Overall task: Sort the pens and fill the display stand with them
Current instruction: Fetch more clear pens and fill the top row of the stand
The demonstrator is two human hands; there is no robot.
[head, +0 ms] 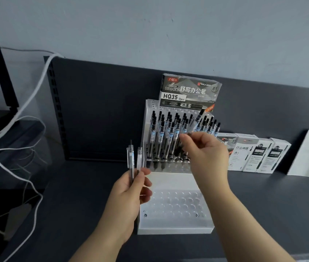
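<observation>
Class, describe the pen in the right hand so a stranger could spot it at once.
Find the clear stand mid-shelf, its back rows full of pens. The right hand pinches one pen in front of them. Unlike those, it sits in no hole and slants, black end up-right.

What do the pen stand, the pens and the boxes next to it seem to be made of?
The display stand looks like glossy acrylic, clear and frosted white: you see through its panels. The pens seem clear plastic, ink visible inside. The boxes look like printed cardboard, with sharp folded edges.
</observation>
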